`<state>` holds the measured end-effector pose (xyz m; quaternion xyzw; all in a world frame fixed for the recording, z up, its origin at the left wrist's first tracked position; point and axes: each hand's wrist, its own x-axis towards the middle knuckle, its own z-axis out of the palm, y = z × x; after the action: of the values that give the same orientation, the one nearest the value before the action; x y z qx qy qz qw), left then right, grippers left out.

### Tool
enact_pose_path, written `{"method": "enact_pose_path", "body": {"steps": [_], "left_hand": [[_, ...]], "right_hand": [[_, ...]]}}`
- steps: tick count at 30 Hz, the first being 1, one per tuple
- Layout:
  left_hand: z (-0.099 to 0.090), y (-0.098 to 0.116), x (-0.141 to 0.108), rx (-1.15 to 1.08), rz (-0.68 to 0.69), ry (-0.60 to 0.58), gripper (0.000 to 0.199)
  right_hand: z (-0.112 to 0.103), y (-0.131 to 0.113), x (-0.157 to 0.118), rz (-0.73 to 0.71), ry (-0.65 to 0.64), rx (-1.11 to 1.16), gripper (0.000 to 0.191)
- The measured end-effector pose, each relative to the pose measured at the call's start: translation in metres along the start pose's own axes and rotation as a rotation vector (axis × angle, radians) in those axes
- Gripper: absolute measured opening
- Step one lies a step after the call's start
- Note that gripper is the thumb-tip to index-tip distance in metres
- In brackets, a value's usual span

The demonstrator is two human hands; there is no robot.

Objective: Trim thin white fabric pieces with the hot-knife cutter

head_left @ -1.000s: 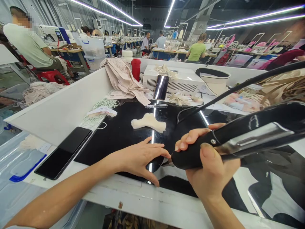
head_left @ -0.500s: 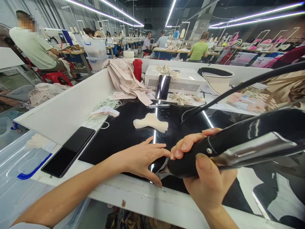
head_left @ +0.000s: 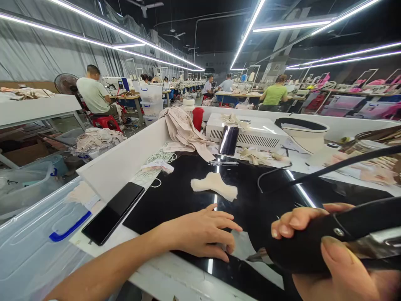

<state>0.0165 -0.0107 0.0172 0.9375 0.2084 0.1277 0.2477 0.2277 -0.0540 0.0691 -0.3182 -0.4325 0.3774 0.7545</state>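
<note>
My right hand (head_left: 347, 267) is wrapped around a black corded glue gun (head_left: 303, 246) with a metal lever along its side. Its pointed tip is over a thin pale sheet piece (head_left: 242, 244) on the glossy black work surface (head_left: 169, 196). My left hand (head_left: 200, 234) lies palm down, fingers spread, with its fingertips at the left edge of that piece. Whether they press on it I cannot tell. Beyond the left hand lies a cream fabric piece (head_left: 214, 186), apart from both hands.
A dark phone (head_left: 112, 213) lies at the left edge, and another phone (head_left: 229, 140) leans against a white vented box (head_left: 250, 131). Beige fabric (head_left: 184, 129), a red container (head_left: 197, 119) and a cream tub (head_left: 305, 136) stand behind. The tool's cable (head_left: 351, 163) crosses the right side.
The glue gun and my right hand have moved right, away from my left hand, and more of the pale piece shows between them. The camera view has tilted up.
</note>
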Motion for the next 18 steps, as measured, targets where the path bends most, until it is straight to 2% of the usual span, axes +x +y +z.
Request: {"method": "enact_pose_path", "body": {"steps": [5, 8, 11, 13, 18], "left_hand": [[-0.007, -0.008, -0.001, 0.083, -0.015, 0.020, 0.009], [-0.009, -0.014, -0.004, 0.183, -0.022, 0.093, 0.015], [-0.008, -0.016, -0.005, 0.338, -0.057, 0.203, 0.033], [-0.007, -0.014, -0.005, 0.374, -0.078, 0.243, 0.034], [-0.003, -0.010, -0.005, 0.356, -0.064, 0.213, 0.032]], "right_hand": [[-0.005, 0.000, 0.006, -0.063, 0.007, -0.014, 0.040], [-0.004, 0.001, 0.007, -0.122, 0.015, -0.026, 0.038], [-0.004, 0.002, 0.008, -0.162, 0.024, -0.041, 0.036], [-0.003, 0.003, 0.009, -0.180, 0.027, -0.047, 0.035], [0.000, 0.008, 0.009, -0.197, 0.024, -0.068, 0.035]]}}
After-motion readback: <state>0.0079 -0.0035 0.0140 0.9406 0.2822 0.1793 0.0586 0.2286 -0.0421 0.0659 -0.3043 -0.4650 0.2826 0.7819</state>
